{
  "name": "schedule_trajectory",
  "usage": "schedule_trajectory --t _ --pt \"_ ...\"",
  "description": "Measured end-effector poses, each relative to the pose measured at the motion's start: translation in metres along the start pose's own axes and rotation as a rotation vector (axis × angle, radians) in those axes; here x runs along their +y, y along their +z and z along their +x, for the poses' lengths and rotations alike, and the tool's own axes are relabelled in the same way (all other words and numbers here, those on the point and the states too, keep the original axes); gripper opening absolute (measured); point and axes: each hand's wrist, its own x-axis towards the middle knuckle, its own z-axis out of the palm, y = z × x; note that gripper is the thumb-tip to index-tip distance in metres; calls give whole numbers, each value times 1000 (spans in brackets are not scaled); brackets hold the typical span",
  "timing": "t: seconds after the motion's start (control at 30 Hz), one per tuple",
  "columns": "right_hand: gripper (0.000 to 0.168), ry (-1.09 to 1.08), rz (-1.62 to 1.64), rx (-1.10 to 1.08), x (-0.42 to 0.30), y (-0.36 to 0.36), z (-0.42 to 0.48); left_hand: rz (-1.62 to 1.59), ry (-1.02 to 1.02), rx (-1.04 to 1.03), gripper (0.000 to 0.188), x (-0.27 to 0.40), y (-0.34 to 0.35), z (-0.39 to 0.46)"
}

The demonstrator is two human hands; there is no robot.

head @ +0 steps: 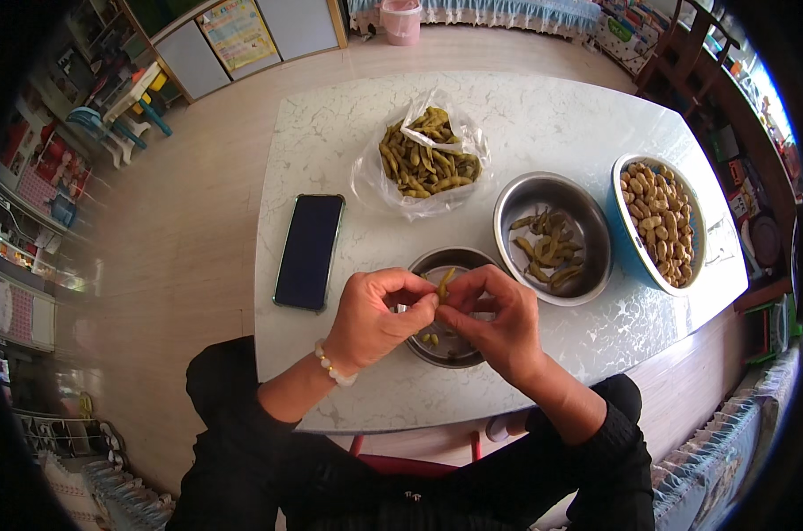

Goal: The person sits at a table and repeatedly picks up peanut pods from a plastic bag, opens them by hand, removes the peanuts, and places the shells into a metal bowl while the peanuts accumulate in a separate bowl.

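Observation:
Between the fingertips of my left hand (381, 308) and my right hand (501, 318) is a green soybean pod (445, 284), pinched by both. My hands hover over a small steel bowl (450, 254) and hide much of it. A few shelled beans (430, 339) lie at its bottom. Beyond my right hand stands a larger steel bowl (587, 199) with several pods (550, 249) in it. Farther back, an open clear plastic bag (368, 179) is heaped with pods (428, 166).
A smartphone (310, 252) with a dark screen lies left of my hands on the marble-patterned table (348, 139). At the right stands a blue basket (623, 229) of unshelled peanuts (660, 219), close beside the larger bowl. The table's front edge runs just before my lap.

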Motion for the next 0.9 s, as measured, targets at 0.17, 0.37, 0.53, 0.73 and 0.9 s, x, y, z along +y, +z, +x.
schedule_trajectory --t 0.17,0.37,0.53,0.73,0.9 --pt "20 -10 -3 -33 -1 -1 0 11 1 -1 11 3 -1 0" --pt "22 166 200 -121 -2 -7 7 -34 -96 -57 8 8 -5 2" --pt "21 206 413 -184 3 -9 12 -136 -133 -75 10 10 -6 2" --pt "19 232 359 -176 4 -10 12 -53 -93 -66 11 7 -6 2" --pt "17 224 360 -170 7 -10 12 -16 -84 -67 11 9 -5 1"
